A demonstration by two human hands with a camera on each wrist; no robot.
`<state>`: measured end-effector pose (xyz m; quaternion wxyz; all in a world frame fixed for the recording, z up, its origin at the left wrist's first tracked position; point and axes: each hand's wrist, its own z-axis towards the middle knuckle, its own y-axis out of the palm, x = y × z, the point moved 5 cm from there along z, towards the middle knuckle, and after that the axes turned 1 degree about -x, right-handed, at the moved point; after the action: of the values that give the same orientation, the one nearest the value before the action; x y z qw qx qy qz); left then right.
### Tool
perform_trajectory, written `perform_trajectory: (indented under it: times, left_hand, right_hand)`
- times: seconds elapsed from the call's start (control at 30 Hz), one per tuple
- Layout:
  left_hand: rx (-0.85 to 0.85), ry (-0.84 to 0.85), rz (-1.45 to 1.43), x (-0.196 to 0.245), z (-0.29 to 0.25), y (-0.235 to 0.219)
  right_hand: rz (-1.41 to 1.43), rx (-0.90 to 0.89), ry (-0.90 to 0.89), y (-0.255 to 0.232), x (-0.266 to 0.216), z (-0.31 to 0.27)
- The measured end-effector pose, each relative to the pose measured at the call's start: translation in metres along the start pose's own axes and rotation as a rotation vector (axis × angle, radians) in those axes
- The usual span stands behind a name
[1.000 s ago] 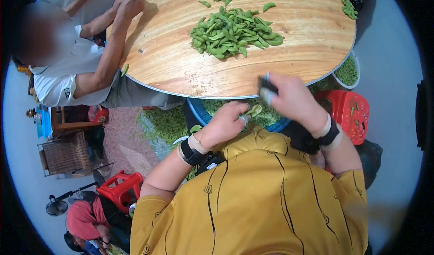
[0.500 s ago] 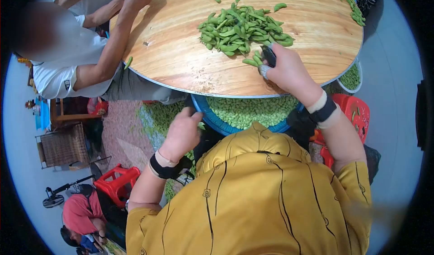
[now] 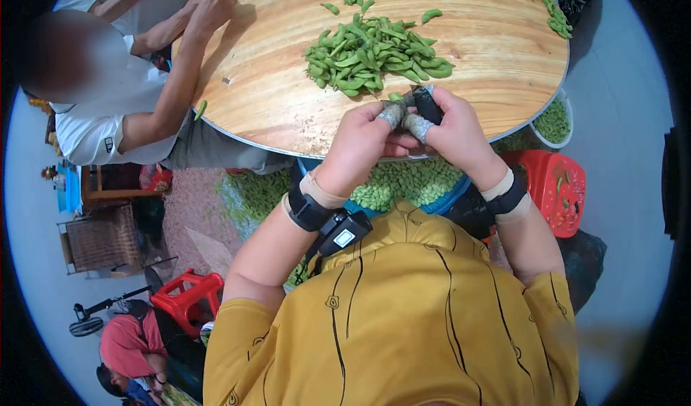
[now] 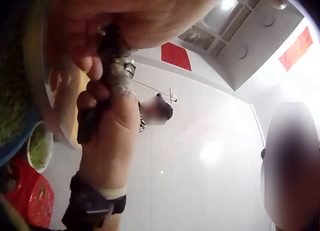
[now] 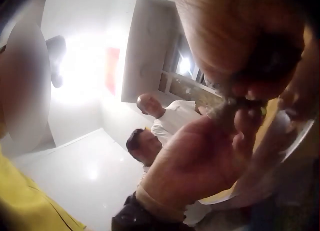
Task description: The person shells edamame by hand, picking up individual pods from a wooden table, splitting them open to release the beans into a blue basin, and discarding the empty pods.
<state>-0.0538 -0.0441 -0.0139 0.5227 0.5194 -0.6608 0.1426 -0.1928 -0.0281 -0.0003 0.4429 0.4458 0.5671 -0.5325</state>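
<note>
In the head view my left hand and right hand meet at the table's near edge, thumbs almost touching. Grey wrapping covers both thumbs. A green soybean pod peeks out at the left fingertips, pinched there and mostly hidden. A small black object sits in the grip of my right hand; its kind cannot be told. Just beyond lies a heap of soybean pods on the wooden table. Beneath my hands a blue basin holds shelled green beans.
A red stool with a few scraps stands at the right, near a white tub of green pods or beans. At the left a person in a white shirt works at the table. Green husks cover floor beside the basin.
My right hand went out to the pod heap, then came back toward me. My left hand swung away left of the basin, then returned to meet the right; a pod is now between them.
</note>
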Motion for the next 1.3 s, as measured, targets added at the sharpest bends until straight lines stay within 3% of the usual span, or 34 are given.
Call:
perform_trajectory:
  times: [0.03, 0.13, 0.2, 0.3, 0.47, 0.53, 0.67, 0.77, 0.83, 0.97, 1.07, 1.1, 1.17, 1.2, 1.23, 1.27, 1.3]
  left_hand:
    - [0.046, 0.041, 0.017, 0.002, 0.002, -0.005]
    - [0.095, 0.120, 0.102, 0.007, 0.005, -0.016]
    - [0.133, 0.149, 0.169, 0.006, 0.004, -0.019]
    - [0.081, 0.147, 0.221, 0.006, -0.005, -0.008]
    - [-0.064, 0.089, 0.350, 0.000, -0.007, 0.000]
    - [-0.081, 0.147, 0.432, 0.000, -0.011, 0.002]
    - [0.020, 0.104, 0.425, 0.002, -0.015, 0.003]
    - [0.037, 0.166, 0.527, -0.002, -0.021, 0.006]
    - [0.118, 0.795, 1.357, 0.006, -0.040, 0.019]
    - [0.029, 0.762, 1.233, -0.002, -0.049, 0.013]
    - [-0.343, -0.097, -0.148, -0.033, -0.042, -0.003]
    - [-0.424, -0.109, -0.293, -0.032, -0.044, 0.001]
    - [-0.397, -0.117, -0.303, -0.032, -0.043, 0.001]
    - [-0.372, -0.120, -0.314, -0.031, -0.042, 0.001]
    - [-0.283, -0.037, -0.123, -0.032, -0.037, -0.005]
    - [-0.284, -0.037, -0.123, -0.034, -0.036, -0.002]
    - [-0.148, 0.126, 0.172, -0.030, -0.034, -0.004]
  right_hand:
    - [0.083, -0.023, 0.092, 0.000, 0.002, 0.001]
    - [0.059, 0.065, -0.019, -0.008, -0.001, 0.001]
    - [0.081, 0.012, 0.065, -0.010, -0.005, -0.007]
    - [0.141, -0.172, 0.183, 0.000, -0.001, -0.019]
    - [0.205, -0.189, 0.170, 0.000, 0.001, -0.025]
    - [0.289, -0.214, 0.204, 0.000, -0.003, -0.029]
    - [0.409, -0.228, 0.225, -0.001, -0.006, -0.036]
    - [0.378, -0.237, 0.270, -0.002, -0.005, -0.040]
    - [0.491, -0.328, 0.382, 0.001, 0.001, -0.049]
    - [0.527, -0.375, 0.458, 0.005, 0.008, -0.061]
    - [0.743, -0.439, 0.539, 0.006, 0.002, -0.068]
    - [0.774, -0.465, 0.521, 0.007, -0.002, -0.069]
    - [0.806, -0.490, 0.500, 0.009, -0.007, -0.068]
    - [0.688, -0.441, 0.469, 0.008, -0.008, -0.064]
    - [0.569, -0.392, 0.437, 0.006, -0.008, -0.061]
    - [0.569, -0.391, 0.437, 0.008, -0.006, -0.060]
    - [0.516, -0.362, 0.430, 0.009, 0.001, -0.059]
